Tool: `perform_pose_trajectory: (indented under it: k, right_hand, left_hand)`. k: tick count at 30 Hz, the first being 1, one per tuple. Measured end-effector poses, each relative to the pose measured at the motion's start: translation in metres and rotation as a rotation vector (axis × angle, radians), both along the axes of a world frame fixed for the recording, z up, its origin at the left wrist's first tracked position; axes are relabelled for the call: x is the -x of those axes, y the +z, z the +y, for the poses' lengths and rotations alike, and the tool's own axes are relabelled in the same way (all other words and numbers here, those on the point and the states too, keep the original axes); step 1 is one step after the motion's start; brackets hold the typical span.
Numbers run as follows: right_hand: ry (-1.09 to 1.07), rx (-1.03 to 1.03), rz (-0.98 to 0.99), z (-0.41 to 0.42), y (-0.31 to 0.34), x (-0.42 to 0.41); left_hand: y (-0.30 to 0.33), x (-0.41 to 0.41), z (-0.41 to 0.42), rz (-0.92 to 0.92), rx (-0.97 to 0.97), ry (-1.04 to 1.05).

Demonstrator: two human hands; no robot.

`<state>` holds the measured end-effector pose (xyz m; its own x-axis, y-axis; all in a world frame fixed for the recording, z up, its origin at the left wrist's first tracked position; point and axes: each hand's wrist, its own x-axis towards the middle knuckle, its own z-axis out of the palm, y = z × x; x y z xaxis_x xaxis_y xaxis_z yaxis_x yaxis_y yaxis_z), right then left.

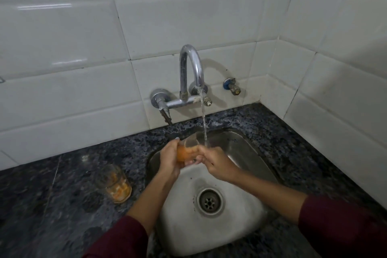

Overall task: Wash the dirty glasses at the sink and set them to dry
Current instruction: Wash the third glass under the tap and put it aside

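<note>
Dark red sleeves [117, 239] come in from the bottom edge, both pushed back off the forearms, prob. to keep the cuffs dry. Beyond them lies the steel sink [247, 148], drain [210, 201] near the middle, set into a dark speckled stone surface [41, 205].

Both hands meet over the basin's far half, under the tap [191, 65], which is running. Left hand [169, 160] is wrapped round the base end of glass 1 [189, 148], fingers curled on it. Right hand [215, 162] grips it from the other side; exact finger placement is hard to tell. Glass is tilted, mouth up toward the wall, so the stream [204, 125] drops at the rim. Orange residue sits in its lower part, so I'd judge this as the rinse/scrub step, w/ the tilt letting water reach the dirty end while run-off falls into the basin.

Glass 2 [114, 182] stands on the surface just left of the sink, well apart from both hands, orange film inside, not yet washed. Parked there within left-hand reach, likely next in line.

No drying rack in view, so approx. early in the task.
</note>
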<state>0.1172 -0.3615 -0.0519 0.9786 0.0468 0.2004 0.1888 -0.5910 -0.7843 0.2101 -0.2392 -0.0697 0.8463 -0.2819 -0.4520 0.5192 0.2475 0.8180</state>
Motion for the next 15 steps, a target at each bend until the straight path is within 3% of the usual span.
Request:
perform_pose_trajectory:
  k: [2,4,8,10,11,15]
  right_hand:
    - [0.08,0.152,-0.02,-0.012,0.0,-0.002]
    - [0.017,0.086,0.007,-0.015,0.001,-0.008]
    - [-0.248,-0.531,0.185,0.0,0.022,-0.021]
    - [-0.2,-0.596,0.213,0.006,0.023,-0.022]
    - [-0.137,-0.513,0.181,0.007,0.02,-0.018]
    - [0.13,0.18,0.016,-0.015,0.008,-0.008]
  left_hand:
    - [0.0,-0.004,0.005,0.118,0.054,-0.142]
    - [0.0,-0.003,0.005,0.098,0.138,-0.193]
    - [-0.003,0.008,-0.008,-0.245,0.124,0.019]
    - [0.001,0.006,-0.01,-0.248,0.083,0.079]
    - [0.002,0.001,-0.008,-0.192,0.081,0.068]
    - [0.008,-0.011,0.002,0.106,0.081,-0.143]
